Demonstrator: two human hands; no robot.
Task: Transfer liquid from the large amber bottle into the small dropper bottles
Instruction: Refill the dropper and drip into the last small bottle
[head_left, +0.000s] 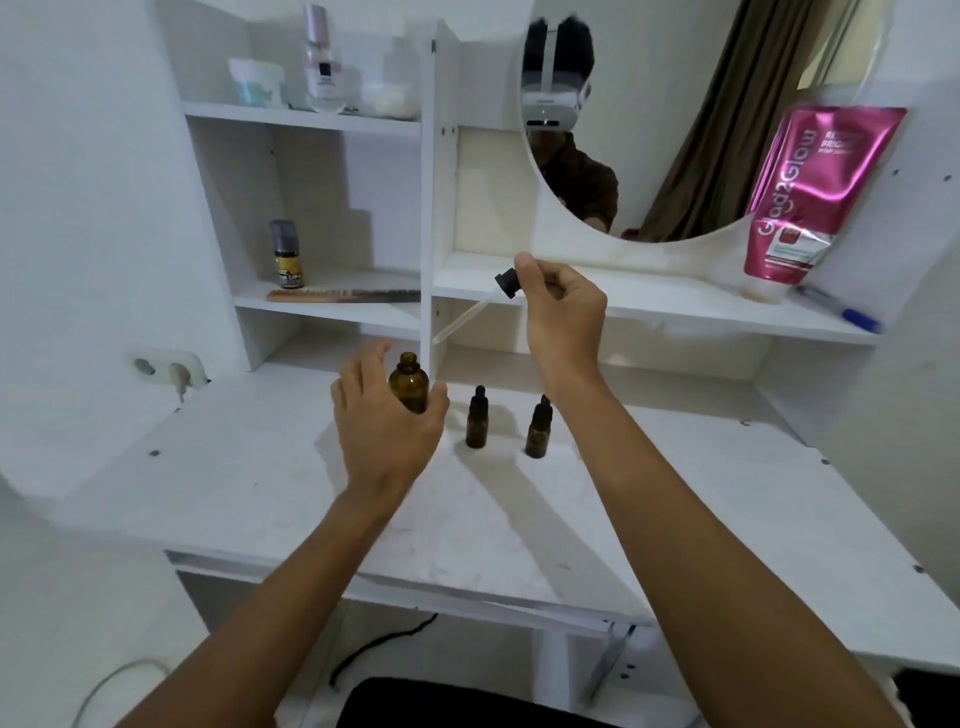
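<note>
Now, dropper out, bottle uncapped.
Left hand (384, 431) grips the large amber bottle (409, 387) on the surface (519, 519); just right of it stand two capped small dropper bottles (477, 421) (538, 428); above-right of it, right hand (563, 317) pinches the dropper (508, 283), its pipette slanting down toward the bottle.

2 bare forearms (675, 509); mirrored white headset (550, 98), perhaps a dark brown shirt (587, 182).
</note>
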